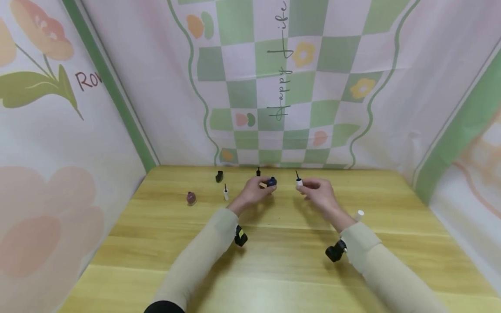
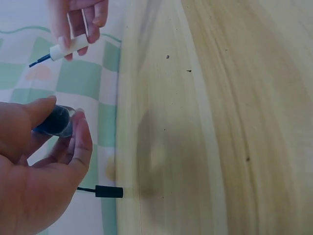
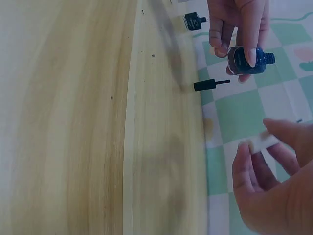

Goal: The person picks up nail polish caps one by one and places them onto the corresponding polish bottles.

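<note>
Across the far side, a hanging white cloth with green checks (image 1: pixel 238 93); before it, a broad yellow wood-grain tabletop (image 1: pixel 282 269). Over its far part, the left hand (image 1: pixel 254 191) and right hand (image 1: pixel 320 195), apart, fingers of both curled in a pinch. Between left thumb and fingers, a dark-blue glass polish bottle (image 3: pixel 244 61), roughly upright, probably gripped by the body to leave the bare neck free. At left, a rounded mauve bottle (image 1: pixel 191 198); farther back, a small black glass bottle (image 3: pixel 193 21), uncapped. Between right thumb and fingers, a white cylindrical cap with dark brush (image 2: pixel 68 47), seemingly pinched by the cap to keep bristles off skin. On the table, a second white brush cap (image 1: pixel 226 194) and a black brush cap (image 3: pixel 204 85), both brush-up, likely to keep the wood clean.
</note>
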Action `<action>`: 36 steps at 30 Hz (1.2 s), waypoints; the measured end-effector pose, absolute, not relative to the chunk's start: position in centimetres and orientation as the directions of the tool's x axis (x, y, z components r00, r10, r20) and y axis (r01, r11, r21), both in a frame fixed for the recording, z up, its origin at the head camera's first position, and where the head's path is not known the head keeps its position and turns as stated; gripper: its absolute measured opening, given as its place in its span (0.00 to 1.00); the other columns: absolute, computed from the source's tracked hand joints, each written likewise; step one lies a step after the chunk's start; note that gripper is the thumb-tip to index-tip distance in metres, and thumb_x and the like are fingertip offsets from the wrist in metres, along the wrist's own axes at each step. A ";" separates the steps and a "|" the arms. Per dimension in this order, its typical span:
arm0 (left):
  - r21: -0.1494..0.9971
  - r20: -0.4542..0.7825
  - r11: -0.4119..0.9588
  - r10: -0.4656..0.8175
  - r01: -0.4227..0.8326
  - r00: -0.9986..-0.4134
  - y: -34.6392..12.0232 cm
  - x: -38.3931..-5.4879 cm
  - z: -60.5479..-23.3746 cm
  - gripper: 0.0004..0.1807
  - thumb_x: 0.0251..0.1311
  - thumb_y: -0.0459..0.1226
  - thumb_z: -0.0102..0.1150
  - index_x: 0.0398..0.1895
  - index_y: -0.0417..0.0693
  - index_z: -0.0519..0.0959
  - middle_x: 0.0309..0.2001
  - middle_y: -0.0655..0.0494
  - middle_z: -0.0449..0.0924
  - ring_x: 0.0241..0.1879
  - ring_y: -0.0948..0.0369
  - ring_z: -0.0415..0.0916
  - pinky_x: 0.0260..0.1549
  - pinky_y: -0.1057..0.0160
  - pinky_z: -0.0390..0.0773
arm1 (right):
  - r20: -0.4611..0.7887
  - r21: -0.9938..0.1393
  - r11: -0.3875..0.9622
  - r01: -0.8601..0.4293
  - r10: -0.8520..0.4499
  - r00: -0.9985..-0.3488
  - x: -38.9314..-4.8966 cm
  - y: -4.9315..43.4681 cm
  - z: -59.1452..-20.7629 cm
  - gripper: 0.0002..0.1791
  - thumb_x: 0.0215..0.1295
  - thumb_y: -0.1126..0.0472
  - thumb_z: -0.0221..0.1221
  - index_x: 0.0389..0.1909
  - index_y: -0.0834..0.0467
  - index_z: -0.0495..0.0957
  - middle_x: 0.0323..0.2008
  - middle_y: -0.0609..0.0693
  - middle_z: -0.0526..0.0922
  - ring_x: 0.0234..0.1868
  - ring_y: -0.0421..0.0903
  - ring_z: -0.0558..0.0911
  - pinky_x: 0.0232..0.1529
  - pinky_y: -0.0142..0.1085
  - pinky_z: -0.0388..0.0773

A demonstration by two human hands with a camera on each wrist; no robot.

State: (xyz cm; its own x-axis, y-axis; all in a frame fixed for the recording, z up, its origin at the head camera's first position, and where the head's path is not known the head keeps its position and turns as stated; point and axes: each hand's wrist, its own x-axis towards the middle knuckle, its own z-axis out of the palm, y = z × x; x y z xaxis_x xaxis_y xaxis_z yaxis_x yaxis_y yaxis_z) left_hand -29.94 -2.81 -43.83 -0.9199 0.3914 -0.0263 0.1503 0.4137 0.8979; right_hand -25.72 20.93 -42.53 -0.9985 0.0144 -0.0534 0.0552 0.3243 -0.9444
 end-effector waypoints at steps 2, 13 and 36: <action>0.907 -0.028 0.396 0.401 0.146 -0.916 -3.0 -29.6 -43.7 0.27 0.73 0.43 0.61 0.69 0.40 0.73 0.64 0.42 0.76 0.49 0.52 0.83 0.48 0.60 0.84 | -0.040 -0.940 0.340 0.031 -0.019 -0.999 -25.4 21.1 -42.3 0.25 0.73 0.57 0.63 0.63 0.67 0.76 0.58 0.65 0.81 0.50 0.51 0.82 0.50 0.42 0.85; 0.945 -0.003 0.289 0.467 0.150 -0.884 -4.1 -28.7 -44.1 0.21 0.69 0.42 0.66 0.62 0.44 0.80 0.60 0.45 0.76 0.52 0.46 0.82 0.51 0.52 0.85 | -0.013 -0.908 0.412 -0.072 -0.201 -0.980 -24.4 22.7 -42.0 0.24 0.74 0.50 0.62 0.60 0.62 0.80 0.45 0.57 0.84 0.44 0.54 0.82 0.47 0.47 0.81; 0.963 0.026 0.217 0.521 0.161 -0.853 -6.4 -27.5 -44.8 0.16 0.65 0.38 0.69 0.54 0.44 0.84 0.49 0.51 0.85 0.44 0.56 0.85 0.49 0.55 0.85 | -0.001 -0.908 0.402 -0.118 -0.284 -0.959 -23.3 23.4 -40.4 0.27 0.78 0.44 0.54 0.62 0.63 0.78 0.39 0.57 0.80 0.39 0.52 0.77 0.34 0.36 0.74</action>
